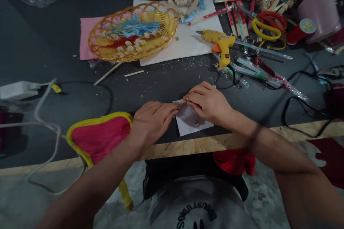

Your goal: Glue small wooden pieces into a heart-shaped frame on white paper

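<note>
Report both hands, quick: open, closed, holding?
Left hand: fingers bent beside the small beige pieces; grip cannot be told.
Right hand: closed, seemingly pinching those pieces over the white paper.

The dark table [56, 66] ends in a raw chipboard edge [185, 145]. Directly on it lie a pink sheet [84, 41], a white sheet [193, 44], a small paper [185, 125] near the edge, two sticks [134, 73], crumbs [219, 66], wrappers [248, 68] and an adapter [20, 89]; a fan [102, 134] overhangs the front.

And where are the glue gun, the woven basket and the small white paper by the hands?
Glue gun [223, 44]: head view, where grip meets body.
Woven basket [166, 20]: head view, inner right wall.
Small white paper [185, 125]: head view, bare lower-left area.
</note>
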A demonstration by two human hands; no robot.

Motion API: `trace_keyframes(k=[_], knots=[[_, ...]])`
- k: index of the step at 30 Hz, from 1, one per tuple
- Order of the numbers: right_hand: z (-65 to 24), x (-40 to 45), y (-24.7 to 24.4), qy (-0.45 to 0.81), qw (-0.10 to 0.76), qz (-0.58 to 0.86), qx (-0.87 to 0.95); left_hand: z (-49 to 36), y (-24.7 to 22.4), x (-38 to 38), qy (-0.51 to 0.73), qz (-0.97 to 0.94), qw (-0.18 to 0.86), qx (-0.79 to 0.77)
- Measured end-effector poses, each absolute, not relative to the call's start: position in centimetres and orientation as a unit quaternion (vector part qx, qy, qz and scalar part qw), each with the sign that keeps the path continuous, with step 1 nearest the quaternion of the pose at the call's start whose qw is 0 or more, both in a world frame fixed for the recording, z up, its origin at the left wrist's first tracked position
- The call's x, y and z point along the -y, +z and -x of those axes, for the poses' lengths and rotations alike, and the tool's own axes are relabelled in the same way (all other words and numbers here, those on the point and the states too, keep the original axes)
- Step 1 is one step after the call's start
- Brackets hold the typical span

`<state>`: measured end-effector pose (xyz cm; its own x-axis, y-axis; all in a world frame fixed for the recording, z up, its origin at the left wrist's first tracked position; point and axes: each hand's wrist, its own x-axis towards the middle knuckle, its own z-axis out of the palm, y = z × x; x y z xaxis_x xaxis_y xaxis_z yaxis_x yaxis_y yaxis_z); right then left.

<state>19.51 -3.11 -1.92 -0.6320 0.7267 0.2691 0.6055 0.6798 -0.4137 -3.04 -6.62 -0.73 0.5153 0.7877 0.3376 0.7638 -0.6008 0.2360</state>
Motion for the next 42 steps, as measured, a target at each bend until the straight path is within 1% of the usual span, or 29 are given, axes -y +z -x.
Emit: trace_keyframes(k=[7,13,18,31,42], knots=[[-19.45,3.10,-1.71,0.141,0.213,0.373,0.892,3.03,-0.62,6.35,0.215,-0.859,0.059,-0.460],[-19.44,3.13,-1.64,0.151,0.216,0.375,0.889,2.90,-0.77,6.25,0.192,-0.866,0.059,-0.458],[-19.42,3.17,-1.64,0.136,0.209,0.378,0.892,2.85,-0.97,6.21,0.198,-0.862,0.061,-0.463],[-19.31,3.19,-1.52,0.142,0.209,0.381,0.889,2.75,-0.99,6.12,0.184,-0.857,0.071,-0.476],[-19.35,3.14,-1.55,0.142,0.210,0.377,0.891,2.90,-0.75,6.21,0.215,-0.858,0.080,-0.460]])
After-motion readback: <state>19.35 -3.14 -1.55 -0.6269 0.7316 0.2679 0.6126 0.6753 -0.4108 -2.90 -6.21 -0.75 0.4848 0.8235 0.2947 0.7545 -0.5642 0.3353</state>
